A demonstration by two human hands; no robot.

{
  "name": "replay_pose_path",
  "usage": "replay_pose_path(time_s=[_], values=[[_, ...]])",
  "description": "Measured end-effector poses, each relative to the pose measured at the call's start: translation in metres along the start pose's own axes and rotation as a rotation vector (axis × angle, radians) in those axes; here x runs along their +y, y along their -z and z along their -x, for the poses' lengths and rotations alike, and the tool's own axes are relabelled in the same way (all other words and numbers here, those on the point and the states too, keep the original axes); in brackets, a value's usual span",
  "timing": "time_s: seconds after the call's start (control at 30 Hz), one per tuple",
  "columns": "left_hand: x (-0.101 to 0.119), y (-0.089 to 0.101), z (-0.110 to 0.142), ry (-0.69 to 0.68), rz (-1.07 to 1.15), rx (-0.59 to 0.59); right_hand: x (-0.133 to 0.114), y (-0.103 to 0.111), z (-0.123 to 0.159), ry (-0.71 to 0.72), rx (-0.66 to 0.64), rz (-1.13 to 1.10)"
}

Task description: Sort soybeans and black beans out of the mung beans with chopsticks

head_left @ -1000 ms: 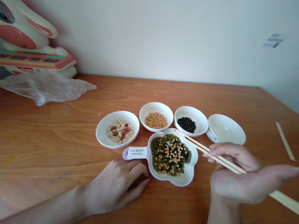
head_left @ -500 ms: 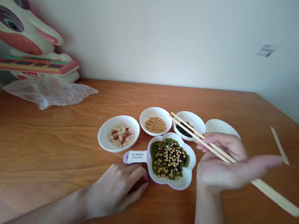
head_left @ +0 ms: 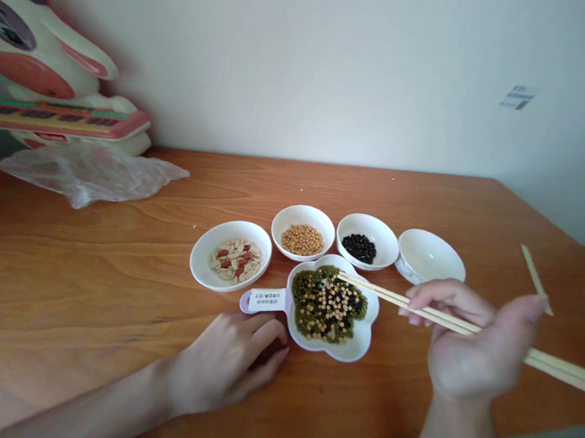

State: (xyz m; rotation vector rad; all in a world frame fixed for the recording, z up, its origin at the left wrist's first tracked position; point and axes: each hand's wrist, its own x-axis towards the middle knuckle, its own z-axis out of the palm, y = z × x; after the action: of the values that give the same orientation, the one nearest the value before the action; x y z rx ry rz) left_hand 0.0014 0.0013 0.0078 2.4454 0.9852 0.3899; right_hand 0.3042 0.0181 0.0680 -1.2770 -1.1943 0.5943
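My right hand [head_left: 469, 345], palm turned up, grips a pair of wooden chopsticks [head_left: 380, 291]. Their tips are close together at the far right edge of the mixed beans [head_left: 329, 305]; whether they pinch a bean is too small to tell. These green, black and yellow beans lie in a flower-shaped white dish [head_left: 358, 344] with a lilac rim and a labelled handle [head_left: 267, 300]. My left hand [head_left: 235, 358] rests on the table just below that handle, its fingers loosely curled and nothing visible in them.
Behind the dish stand white bowls: one with peanuts [head_left: 237, 262], one with yellow beans [head_left: 302, 240], one with black beans [head_left: 359, 248], and a patterned bowl [head_left: 433, 255]. A wooden stick [head_left: 535, 276] lies right. Back left are a plastic bag [head_left: 90, 175] and cow-shaped toy keyboard [head_left: 63, 119].
The chopstick tips moved from the dish up between the yellow- and black-bean bowls, apart, then came back down to the dish's beans and drew together. My left hand stayed put.
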Motion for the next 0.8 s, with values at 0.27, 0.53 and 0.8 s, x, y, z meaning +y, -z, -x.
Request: replay_pose_path(time_s=[0.27, 0.53, 0.8], values=[[-0.001, -0.002, 0.003, 0.005, 0.013, 0.004, 0.002, -0.007, 0.002, -0.076, -0.195, 0.028], [-0.001, -0.001, 0.003, 0.010, 0.018, -0.011, 0.011, -0.009, -0.002, -0.135, -0.200, 0.072], [0.000, -0.001, 0.002, 0.001, 0.010, -0.012, 0.015, -0.015, -0.003, -0.170, -0.224, 0.044]])
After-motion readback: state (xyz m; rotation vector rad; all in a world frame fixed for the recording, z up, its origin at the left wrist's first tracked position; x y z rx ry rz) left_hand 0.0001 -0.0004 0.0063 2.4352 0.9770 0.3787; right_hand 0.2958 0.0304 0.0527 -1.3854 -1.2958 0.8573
